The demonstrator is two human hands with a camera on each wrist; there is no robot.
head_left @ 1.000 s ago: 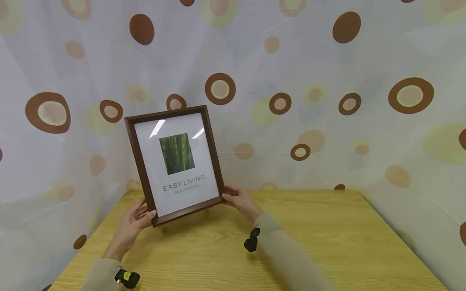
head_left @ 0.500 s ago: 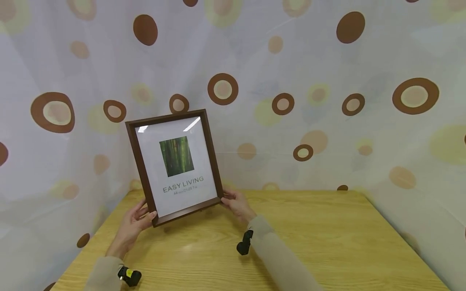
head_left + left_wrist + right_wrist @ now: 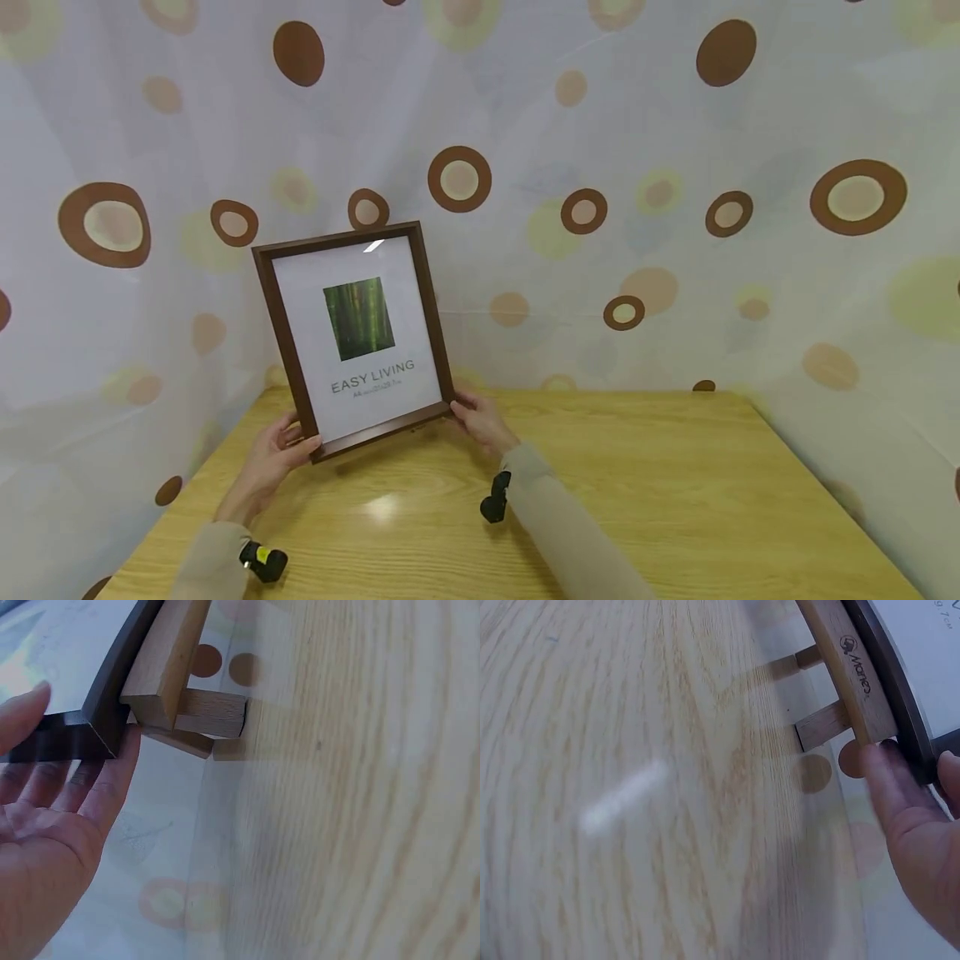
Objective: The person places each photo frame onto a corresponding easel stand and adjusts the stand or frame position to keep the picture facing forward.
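Observation:
A dark brown picture frame (image 3: 356, 337) with a green bamboo print and the words EASY LIVING stands tilted at the table's back left. Its lower left corner is held by my left hand (image 3: 266, 460), thumb in front and fingers behind. My right hand (image 3: 483, 423) grips the lower right corner the same way. In the left wrist view, a small wooden easel (image 3: 159, 671) stands under the frame's bottom edge, its feet on the table. Lettering marks the easel's ledge (image 3: 859, 671) in the right wrist view. Whether the frame's weight lies fully on the ledge I cannot tell.
The light wooden table (image 3: 637, 492) spreads in front and to the right. A pale curtain (image 3: 517, 108) with brown and beige circles hangs behind it and along both sides. Black wrist cameras (image 3: 264, 562) sit on both sleeves.
The frame has tipped slightly, and the light reflections on its glass have shifted and shrunk. My right hand and forearm have moved a little left with it; the left hand hardly moves.

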